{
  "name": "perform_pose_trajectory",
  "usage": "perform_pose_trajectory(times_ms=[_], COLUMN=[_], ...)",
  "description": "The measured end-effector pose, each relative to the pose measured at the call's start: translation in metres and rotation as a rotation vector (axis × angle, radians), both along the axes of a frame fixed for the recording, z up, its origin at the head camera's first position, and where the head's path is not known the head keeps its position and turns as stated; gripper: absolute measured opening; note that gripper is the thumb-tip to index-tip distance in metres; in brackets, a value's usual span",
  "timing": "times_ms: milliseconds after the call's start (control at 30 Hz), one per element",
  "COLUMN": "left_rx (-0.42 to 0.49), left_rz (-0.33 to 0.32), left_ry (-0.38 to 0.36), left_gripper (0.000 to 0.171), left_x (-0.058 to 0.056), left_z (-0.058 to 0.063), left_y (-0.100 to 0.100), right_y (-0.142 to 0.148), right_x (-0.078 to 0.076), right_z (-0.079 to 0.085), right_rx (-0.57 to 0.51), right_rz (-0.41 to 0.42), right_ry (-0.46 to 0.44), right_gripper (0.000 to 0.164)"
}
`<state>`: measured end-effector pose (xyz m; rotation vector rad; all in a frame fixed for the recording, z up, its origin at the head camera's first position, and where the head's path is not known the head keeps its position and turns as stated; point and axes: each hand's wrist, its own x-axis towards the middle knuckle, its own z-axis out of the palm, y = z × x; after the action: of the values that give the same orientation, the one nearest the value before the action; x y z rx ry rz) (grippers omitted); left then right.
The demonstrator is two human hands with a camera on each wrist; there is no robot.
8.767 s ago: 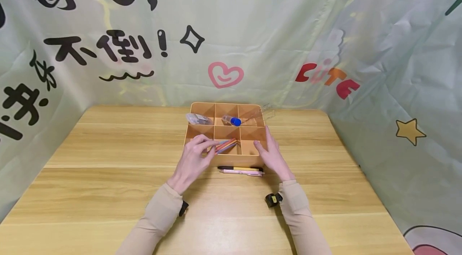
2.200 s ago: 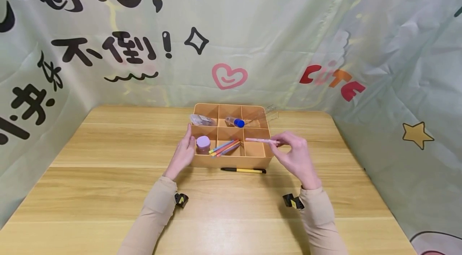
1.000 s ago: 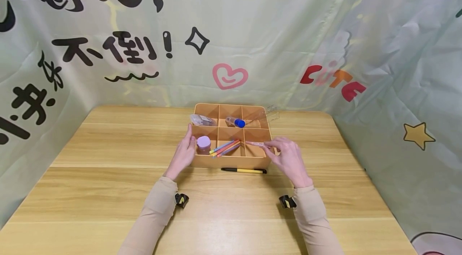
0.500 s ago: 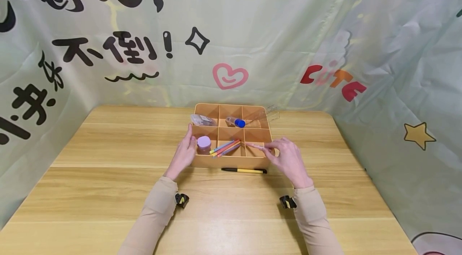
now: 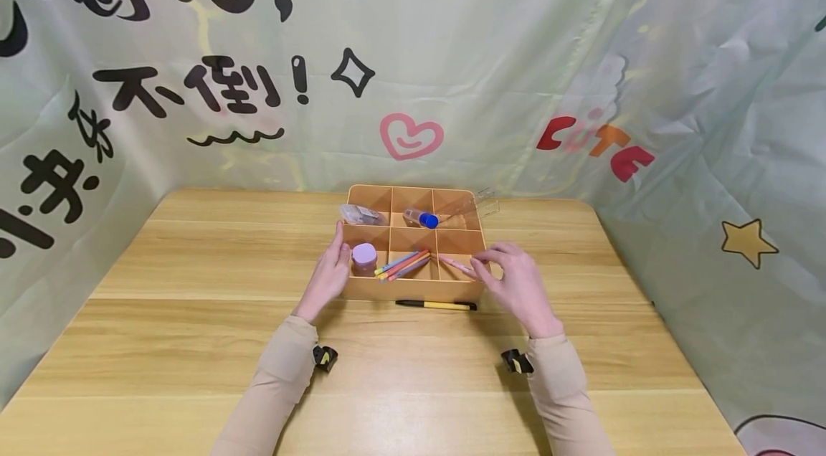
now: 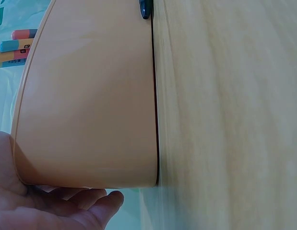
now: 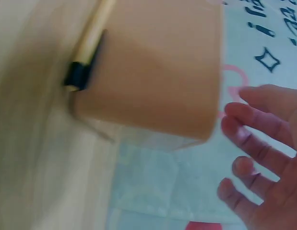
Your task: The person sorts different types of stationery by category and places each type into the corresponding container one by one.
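A tan six-compartment organizer box (image 5: 413,290) stands on the table. My left hand (image 5: 325,273) holds its left wall, thumb at the rim and fingers along the outside, as the left wrist view (image 6: 57,211) also shows. A pink pen (image 5: 457,267) lies slanted in the front right compartment. Beside it is my right hand (image 5: 516,284), at the box's right rim; in the right wrist view its fingers (image 7: 254,143) are loosely bent and apart, holding nothing. Several coloured pencil-like sticks (image 5: 403,266) lean in the front middle compartment. A purple-lidded jar (image 5: 364,255) stands front left.
A yellow-and-black pen (image 5: 436,305) lies along the box's front. The back compartments hold a clear plastic packet (image 5: 363,215), a clear tube with a blue cap (image 5: 422,218) and a transparent ruler-like piece (image 5: 480,203) that sticks out. A printed cloth (image 5: 503,83) hangs behind the table.
The right hand has lowered the pink pen into the front right compartment and let go. Earlier, the left hand was at the coloured sticks and both pens lay before the box.
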<state>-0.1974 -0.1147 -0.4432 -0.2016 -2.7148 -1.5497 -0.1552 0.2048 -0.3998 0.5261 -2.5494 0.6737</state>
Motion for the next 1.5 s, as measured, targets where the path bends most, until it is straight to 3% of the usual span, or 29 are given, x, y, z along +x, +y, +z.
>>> perform_pose_trajectory(times_ms=[100, 167, 433, 633, 767, 867, 1233, 1500], left_rx=[-0.003, -0.002, -0.001, 0.001, 0.001, -0.001, -0.008, -0.008], left_rz=[-0.003, -0.005, -0.002, -0.003, -0.005, -0.006, -0.006, -0.006], left_ry=[-0.005, -0.006, -0.001, -0.005, -0.006, -0.008, -0.01, -0.017], left_gripper=[0.058, 0.058, 0.057, 0.057, 0.057, 0.057, 0.058, 0.058], left_x=[0.0, -0.001, -0.001, 0.0, 0.0, 0.0, 0.0, -0.001], left_z=[0.0, 0.0, -0.001, 0.0, 0.001, 0.001, 0.0, -0.001], left_y=[0.0, 0.0, 0.0, 0.0, 0.0, 0.0, 0.0, 0.0], right_y=[0.0, 0.001, 0.002, 0.005, 0.006, 0.005, -0.011, -0.017], right_x=[0.002, 0.004, 0.013, 0.014, 0.015, 0.016, 0.02, 0.021], right_z=[0.006, 0.011, 0.023, 0.021, 0.02, 0.019, 0.01, 0.009], right_rx=[-0.055, -0.075, 0.01, 0.149, 0.19, 0.236, 0.226, 0.238], right_rz=[0.052, 0.109, 0.339, 0.423, 0.398, 0.355, 0.143, 0.076], right_ry=[0.039, 0.008, -0.408, -0.534, -0.623, -0.618, -0.571, -0.598], right_gripper=[0.007, 0.005, 0.01, 0.016, 0.03, 0.036, 0.027, 0.024])
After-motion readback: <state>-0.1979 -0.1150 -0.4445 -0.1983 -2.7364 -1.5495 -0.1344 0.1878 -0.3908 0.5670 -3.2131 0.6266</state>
